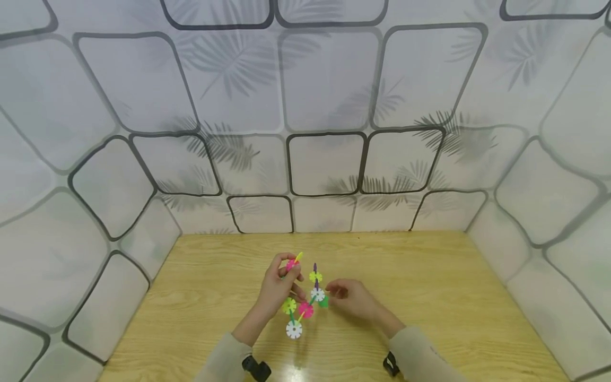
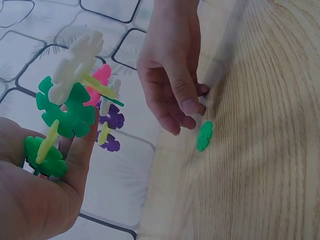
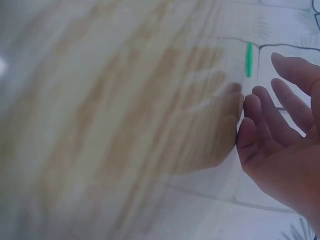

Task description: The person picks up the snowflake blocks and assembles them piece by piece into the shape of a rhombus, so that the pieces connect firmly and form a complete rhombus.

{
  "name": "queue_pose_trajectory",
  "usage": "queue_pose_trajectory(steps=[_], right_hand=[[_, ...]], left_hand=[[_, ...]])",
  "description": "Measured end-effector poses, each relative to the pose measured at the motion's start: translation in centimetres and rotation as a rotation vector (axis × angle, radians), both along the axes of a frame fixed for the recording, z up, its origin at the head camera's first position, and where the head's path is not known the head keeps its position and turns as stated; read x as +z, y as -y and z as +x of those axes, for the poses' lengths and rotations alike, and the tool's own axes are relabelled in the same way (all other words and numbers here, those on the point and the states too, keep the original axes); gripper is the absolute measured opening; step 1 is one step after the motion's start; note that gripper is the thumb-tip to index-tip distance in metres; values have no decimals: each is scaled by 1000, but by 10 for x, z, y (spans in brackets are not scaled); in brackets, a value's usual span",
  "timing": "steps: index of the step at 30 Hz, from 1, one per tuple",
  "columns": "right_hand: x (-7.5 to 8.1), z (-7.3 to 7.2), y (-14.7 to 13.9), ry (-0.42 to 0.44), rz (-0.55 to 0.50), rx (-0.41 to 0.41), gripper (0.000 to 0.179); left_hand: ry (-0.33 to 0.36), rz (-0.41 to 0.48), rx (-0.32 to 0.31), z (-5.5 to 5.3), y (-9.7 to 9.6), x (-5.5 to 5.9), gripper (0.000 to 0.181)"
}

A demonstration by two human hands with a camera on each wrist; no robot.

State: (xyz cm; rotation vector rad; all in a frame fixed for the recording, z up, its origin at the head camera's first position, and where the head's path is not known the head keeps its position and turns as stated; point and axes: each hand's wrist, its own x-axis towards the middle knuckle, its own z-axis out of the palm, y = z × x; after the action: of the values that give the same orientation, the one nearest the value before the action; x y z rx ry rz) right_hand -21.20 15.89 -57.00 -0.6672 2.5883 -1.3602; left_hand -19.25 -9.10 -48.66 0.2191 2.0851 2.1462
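My left hand (image 1: pixel 278 289) holds up a linked chain of plastic snowflake discs (image 1: pixel 306 310) by its end, where a pink and a yellow disc show at the thumb and fingers. The rest of the chain hangs in a bend, with white, pink, yellow, green and purple discs. In the left wrist view, green discs (image 2: pixel 67 111) and a white disc (image 2: pixel 77 67) stand out from the palm. My right hand (image 1: pixel 352 298) has loosely bent fingers and holds nothing. Beside its fingertips, a single green disc (image 2: pixel 204 136) lies on the table, apart from the hand.
The wooden table (image 1: pixel 429 297) has a light grain and reaches back to a wall covering (image 1: pixel 329 164) with a stone-and-leaf pattern. That same covering rises along the left and right sides. Each wrist wears a dark strapped device (image 1: pixel 256 367).
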Motion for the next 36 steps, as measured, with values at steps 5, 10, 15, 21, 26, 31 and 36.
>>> queue_pose_trajectory(steps=[5,10,15,21,26,31,36], right_hand=[[0,0,1,-21,26,25,33],[1,-1,3,-23,59,44,39],[0,-4,5,-28,99,55,42],[0,-6,6,-36,112,64,40],[2,-5,8,-52,125,60,32],[8,-4,9,-19,143,49,28],[14,-3,10,19,138,37,24]], left_hand=[[8,11,1,-1,1,-1,31],[23,23,3,-1,1,-2,31],[20,17,-2,-2,0,-3,31],[28,20,-1,-3,-2,-4,29],[37,36,-5,-2,-3,-4,31],[44,34,-5,-3,-4,-5,32],[40,25,-15,-3,-4,-5,33]])
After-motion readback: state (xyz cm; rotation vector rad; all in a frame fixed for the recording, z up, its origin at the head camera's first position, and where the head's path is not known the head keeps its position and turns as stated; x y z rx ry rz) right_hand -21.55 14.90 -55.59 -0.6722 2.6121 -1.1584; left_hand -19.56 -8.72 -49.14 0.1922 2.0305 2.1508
